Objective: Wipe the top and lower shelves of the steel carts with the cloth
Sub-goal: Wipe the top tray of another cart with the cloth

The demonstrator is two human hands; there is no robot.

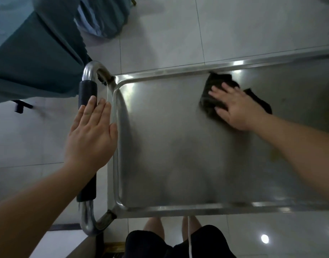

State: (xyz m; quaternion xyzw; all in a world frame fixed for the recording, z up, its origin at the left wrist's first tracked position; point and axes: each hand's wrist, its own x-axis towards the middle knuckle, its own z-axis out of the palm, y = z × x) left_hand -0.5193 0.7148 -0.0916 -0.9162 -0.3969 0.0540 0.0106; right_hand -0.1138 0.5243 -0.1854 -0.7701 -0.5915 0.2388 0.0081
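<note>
The step in hand appears to be the wiping of the top shelf (178, 146) of the steel cart (160, 207). The right hand (234, 107) lies flat on the dark cloth (214, 95), its fingers (218, 88) spread and pressing down rather than gripping, so the cloth is pinned under the palm, not clenched. The cloth sits toward two o'clock on the shelf, touching or nearly touching the raised far rim. The left hand (91, 131) is open, fingers straight and together, grasping nothing; it hovers over or rests lightly against the black-sleeved handle (87, 94) at nine o'clock. Whether it touches the handle cannot be told.

Most of the shelf from the centre toward six and nine o'clock looks unwiped or merely smeared, and a yellowish mark shows near four o'clock. The next move probably calls for sweeping the cloth along the rim and back toward the person in overlapping passes, with the left hand steadying the cart so it does not roll. The lower shelf is hidden beneath the top one and is judged not yet done.

Around the cart, teal fabric (35, 53) hangs at ten to eleven o'clock, close to the handle's bend. The tiled floor (169, 34) lies beyond. The person's legs stand at six o'clock, just beside the near rim. Nothing rests on the shelf to obstruct the cloth.
</note>
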